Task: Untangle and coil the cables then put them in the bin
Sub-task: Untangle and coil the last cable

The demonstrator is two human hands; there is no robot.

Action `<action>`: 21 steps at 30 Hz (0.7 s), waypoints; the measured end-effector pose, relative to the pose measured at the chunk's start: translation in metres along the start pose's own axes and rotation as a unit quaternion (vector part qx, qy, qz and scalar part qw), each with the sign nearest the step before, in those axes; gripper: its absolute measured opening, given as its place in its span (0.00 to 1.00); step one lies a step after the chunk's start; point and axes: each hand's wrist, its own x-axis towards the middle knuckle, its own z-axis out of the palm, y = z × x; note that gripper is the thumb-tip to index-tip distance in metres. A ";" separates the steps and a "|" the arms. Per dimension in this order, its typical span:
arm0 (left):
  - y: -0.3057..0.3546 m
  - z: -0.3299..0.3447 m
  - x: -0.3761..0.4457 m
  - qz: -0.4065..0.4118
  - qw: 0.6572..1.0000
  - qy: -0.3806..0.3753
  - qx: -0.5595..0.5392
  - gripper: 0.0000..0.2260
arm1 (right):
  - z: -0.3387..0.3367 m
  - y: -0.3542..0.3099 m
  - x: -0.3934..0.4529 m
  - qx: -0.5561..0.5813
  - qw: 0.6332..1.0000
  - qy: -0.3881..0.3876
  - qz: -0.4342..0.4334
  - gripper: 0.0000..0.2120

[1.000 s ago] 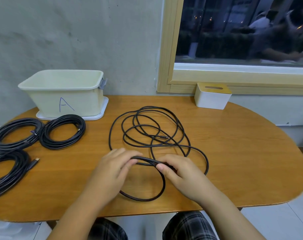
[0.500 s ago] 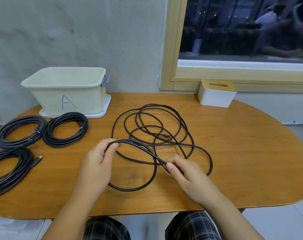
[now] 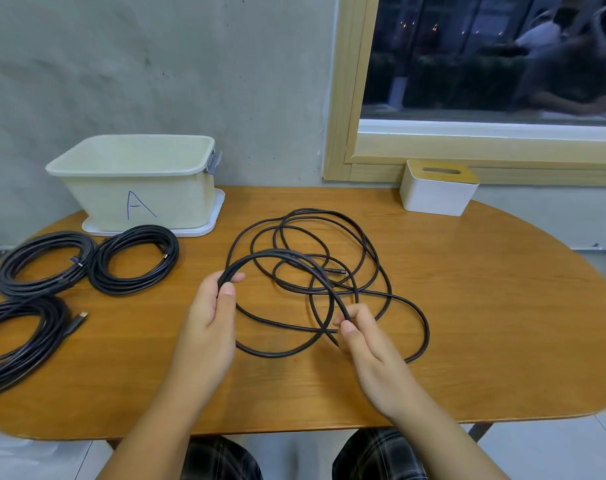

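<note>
Hands have drawn apart: left hand (image 3: 214,317) grips gathered loops of the loose cable (image 3: 329,271), right hand (image 3: 364,336) pinches the strand; coiling underway, bin (image 3: 135,168) unused

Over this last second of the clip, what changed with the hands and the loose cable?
The left hand and right hand, close together a second ago, have drawn apart, each keeping its grip on the loose cable and opening a wider loop between them. The three coiled cables and the bin lie where they were.
</note>
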 end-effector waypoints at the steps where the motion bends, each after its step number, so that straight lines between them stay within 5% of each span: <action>1: 0.001 0.002 0.000 -0.006 1.000 -0.007 -0.011 0.11 | 0.004 -0.002 0.001 0.043 0.999 0.001 0.008 0.11; 15: 0.006 0.010 -0.004 -0.032 0.990 -0.027 -0.133 0.15 | 0.011 -0.016 0.013 0.110 0.988 0.057 0.088 0.10; 21: 0.004 0.008 -0.002 -0.038 0.993 -0.034 -0.109 0.14 | 0.012 -0.023 0.012 0.129 0.990 0.061 0.006 0.13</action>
